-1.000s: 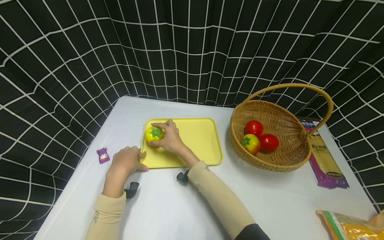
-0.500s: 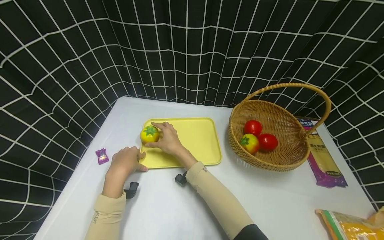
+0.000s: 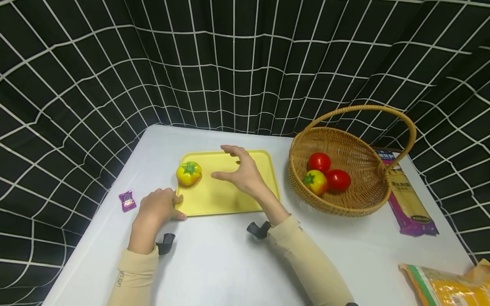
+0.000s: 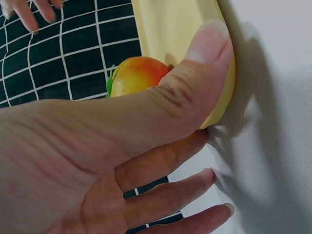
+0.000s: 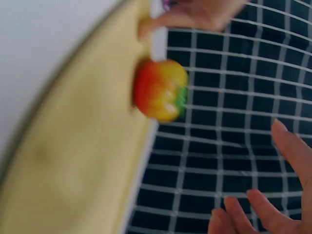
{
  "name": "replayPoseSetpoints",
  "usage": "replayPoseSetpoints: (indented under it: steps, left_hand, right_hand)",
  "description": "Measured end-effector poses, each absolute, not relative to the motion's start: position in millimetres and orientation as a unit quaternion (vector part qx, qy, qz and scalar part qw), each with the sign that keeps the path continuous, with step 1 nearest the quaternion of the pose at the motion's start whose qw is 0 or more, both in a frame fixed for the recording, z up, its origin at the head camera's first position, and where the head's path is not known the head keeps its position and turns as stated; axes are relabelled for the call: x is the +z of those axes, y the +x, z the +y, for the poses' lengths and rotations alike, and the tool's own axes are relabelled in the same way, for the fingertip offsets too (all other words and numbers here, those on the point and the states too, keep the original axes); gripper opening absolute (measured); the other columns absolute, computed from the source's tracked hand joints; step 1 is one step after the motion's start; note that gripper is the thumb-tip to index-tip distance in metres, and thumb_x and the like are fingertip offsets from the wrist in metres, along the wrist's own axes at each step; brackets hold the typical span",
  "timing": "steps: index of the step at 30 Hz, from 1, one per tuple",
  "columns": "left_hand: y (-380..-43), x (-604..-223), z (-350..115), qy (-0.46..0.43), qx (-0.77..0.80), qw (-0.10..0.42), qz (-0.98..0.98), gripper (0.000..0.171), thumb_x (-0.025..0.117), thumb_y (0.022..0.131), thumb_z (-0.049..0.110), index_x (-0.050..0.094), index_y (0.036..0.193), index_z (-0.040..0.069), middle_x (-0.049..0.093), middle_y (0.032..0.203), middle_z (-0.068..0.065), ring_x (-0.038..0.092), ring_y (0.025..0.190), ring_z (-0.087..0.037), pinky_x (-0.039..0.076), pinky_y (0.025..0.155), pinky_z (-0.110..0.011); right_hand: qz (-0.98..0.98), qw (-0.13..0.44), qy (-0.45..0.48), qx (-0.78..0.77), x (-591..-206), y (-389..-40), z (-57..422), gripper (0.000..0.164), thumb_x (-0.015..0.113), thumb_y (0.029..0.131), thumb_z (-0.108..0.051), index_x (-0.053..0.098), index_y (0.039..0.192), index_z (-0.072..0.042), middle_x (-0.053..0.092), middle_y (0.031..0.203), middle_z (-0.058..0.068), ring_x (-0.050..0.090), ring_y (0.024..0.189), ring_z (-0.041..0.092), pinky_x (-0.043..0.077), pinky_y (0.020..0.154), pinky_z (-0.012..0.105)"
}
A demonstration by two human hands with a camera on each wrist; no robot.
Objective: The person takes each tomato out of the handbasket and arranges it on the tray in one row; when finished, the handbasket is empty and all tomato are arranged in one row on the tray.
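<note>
A yellow and orange-red tomato-like fruit [image 3: 189, 173] with a green leafy top sits at the left end of the yellow tray [image 3: 214, 206]. My left hand [image 3: 158, 206] pinches the tray's near left corner. In the left wrist view its thumb [image 4: 207, 46] lies over the rim, with the index finger against the outer side. Over the tray's right half hovers my right hand [image 3: 245, 172], fingers spread in a wide curve and apart from the fruit. The right wrist view shows nothing between its fingers [image 5: 292, 146].
On the right, a wicker basket [image 3: 367, 187] with a tall handle holds two red tomatoes [image 3: 338, 180] and another yellow-red fruit [image 3: 315, 182]. A purple-edged noodle packet [image 3: 411, 199] lies beyond it. An orange bag [image 3: 451, 284] is at near right, a purple candy [image 3: 127, 201] at left.
The fruit has shifted left on the tray, and my right hand has let it go. That hand has since moved right, away from the fruit. My left hand stays at the corner.
</note>
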State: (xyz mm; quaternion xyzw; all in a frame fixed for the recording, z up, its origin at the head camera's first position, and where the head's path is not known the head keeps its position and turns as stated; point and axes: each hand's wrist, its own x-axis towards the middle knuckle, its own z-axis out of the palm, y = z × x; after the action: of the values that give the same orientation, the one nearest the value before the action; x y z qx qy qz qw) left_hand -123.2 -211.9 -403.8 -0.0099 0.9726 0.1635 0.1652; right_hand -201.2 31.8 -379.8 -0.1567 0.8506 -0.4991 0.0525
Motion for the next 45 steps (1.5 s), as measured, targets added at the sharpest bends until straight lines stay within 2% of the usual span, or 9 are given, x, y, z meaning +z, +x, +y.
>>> replayPoseSetpoints:
  steps: [6, 10, 14, 18, 25, 29, 32, 40, 45]
  left_hand:
    - [-123, -404, -210, -0.01, 0.164, 0.166, 0.972, 0.072, 0.096, 0.075, 0.028, 0.069, 0.136, 0.001, 0.066, 0.139, -0.028, 0.064, 0.101, -0.037, 0.054, 0.087, -0.053]
    - [-123, -403, -210, -0.009, 0.163, 0.165, 0.973, 0.072, 0.096, 0.075, 0.029, 0.07, 0.136, 0.001, 0.066, 0.139, -0.028, 0.065, 0.104, -0.039, 0.054, 0.089, -0.054]
    - [-122, -401, -210, -0.009, 0.168, 0.163, 0.972, 0.073, 0.096, 0.075, 0.029, 0.069, 0.135, 0.0, 0.067, 0.137, -0.029, 0.064, 0.099, -0.036, 0.054, 0.086, -0.052]
    - [-122, -400, -211, -0.01, 0.172, 0.166, 0.971, 0.072, 0.096, 0.075, 0.028, 0.069, 0.136, -0.001, 0.066, 0.137, -0.029, 0.064, 0.098, -0.035, 0.054, 0.086, -0.052]
    - [-122, -402, -212, -0.011, 0.174, 0.165, 0.971, 0.069, 0.096, 0.076, 0.027, 0.071, 0.134, -0.001, 0.066, 0.138, -0.029, 0.059, 0.09, -0.031, 0.052, 0.078, -0.046]
    - [-122, -402, -211, -0.009, 0.175, 0.164, 0.971, 0.069, 0.096, 0.076, 0.027, 0.07, 0.134, -0.001, 0.067, 0.137, -0.029, 0.057, 0.088, -0.03, 0.051, 0.077, -0.045]
    - [-122, -402, -211, -0.009, 0.175, 0.164, 0.971, 0.069, 0.096, 0.077, 0.027, 0.07, 0.134, -0.001, 0.068, 0.136, -0.029, 0.056, 0.087, -0.03, 0.05, 0.076, -0.044]
    - [-122, -402, -211, -0.011, 0.174, 0.169, 0.97, 0.07, 0.095, 0.078, 0.027, 0.069, 0.135, -0.002, 0.067, 0.136, -0.03, 0.055, 0.086, -0.03, 0.05, 0.076, -0.044]
    - [-122, -402, -211, -0.01, 0.175, 0.167, 0.97, 0.07, 0.095, 0.077, 0.027, 0.069, 0.135, -0.002, 0.067, 0.136, -0.03, 0.055, 0.087, -0.03, 0.05, 0.076, -0.045]
  right_hand:
    - [0.837, 0.023, -0.169, -0.519, -353, -187, 98, 0.072, 0.092, 0.082, -0.018, 0.06, 0.146, -0.01, 0.063, 0.145, 0.011, 0.056, 0.134, 0.032, 0.05, 0.108, 0.049]
    - [0.855, 0.006, -0.145, -0.497, -338, -175, 143, 0.064, 0.091, 0.084, -0.02, 0.063, 0.141, -0.012, 0.067, 0.138, 0.011, 0.06, 0.128, 0.031, 0.051, 0.104, 0.049]
    - [0.883, -0.014, -0.112, -0.456, -330, -165, 186, 0.062, 0.09, 0.087, -0.025, 0.063, 0.141, -0.013, 0.067, 0.138, 0.01, 0.061, 0.123, 0.028, 0.051, 0.099, 0.036]
    - [0.896, -0.023, -0.079, -0.436, -332, -164, 218, 0.065, 0.087, 0.09, -0.032, 0.061, 0.148, -0.018, 0.064, 0.141, 0.012, 0.061, 0.119, 0.032, 0.053, 0.085, 0.019]
    - [0.9, -0.011, -0.055, -0.433, -348, -174, 252, 0.072, 0.085, 0.092, -0.034, 0.054, 0.156, -0.021, 0.058, 0.151, 0.018, 0.058, 0.124, 0.041, 0.053, 0.079, 0.014]
    - [0.904, 0.012, -0.042, -0.425, -350, -178, 261, 0.075, 0.084, 0.093, -0.034, 0.051, 0.159, -0.021, 0.053, 0.158, 0.018, 0.057, 0.13, 0.047, 0.061, 0.091, 0.033]
    - [0.909, 0.032, -0.038, -0.414, -352, -183, 265, 0.076, 0.083, 0.094, -0.031, 0.048, 0.16, -0.017, 0.048, 0.161, 0.02, 0.055, 0.134, 0.052, 0.06, 0.098, 0.055]
    - [0.932, 0.107, -0.064, -0.341, -359, -201, 269, 0.08, 0.087, 0.089, -0.026, 0.048, 0.155, -0.002, 0.05, 0.153, 0.034, 0.051, 0.136, 0.056, 0.048, 0.109, 0.067]
    - [0.956, 0.109, -0.072, -0.264, -363, -208, 269, 0.079, 0.091, 0.083, -0.026, 0.055, 0.149, -0.002, 0.056, 0.148, 0.033, 0.047, 0.137, 0.056, 0.024, 0.114, 0.076]
